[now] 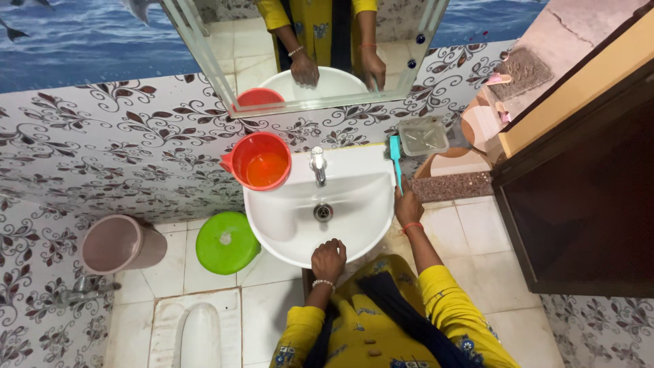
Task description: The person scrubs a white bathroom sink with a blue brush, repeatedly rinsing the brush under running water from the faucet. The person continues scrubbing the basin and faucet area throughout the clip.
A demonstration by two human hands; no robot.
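Observation:
My right hand (408, 206) grips the handle of a teal toothbrush (395, 155) that lies along the right rim of the white washbasin (272, 225), bristles toward the wall. My left hand (329, 259) rests curled on the basin's front rim, holding nothing. A chrome tap (317, 164) stands at the back of the basin, above the drain (323, 212). An orange-red plastic mug (259, 161) sits on the basin's back left corner.
A mirror (306, 48) hangs on the patterned tile wall. On the floor are a green stool (226, 242), a pinkish bucket (116, 244), a wall tap (85, 289) and a squat toilet pan (199, 334). A clear plastic box (422, 136) sits on corner shelves; a dark door (579, 197) stands right.

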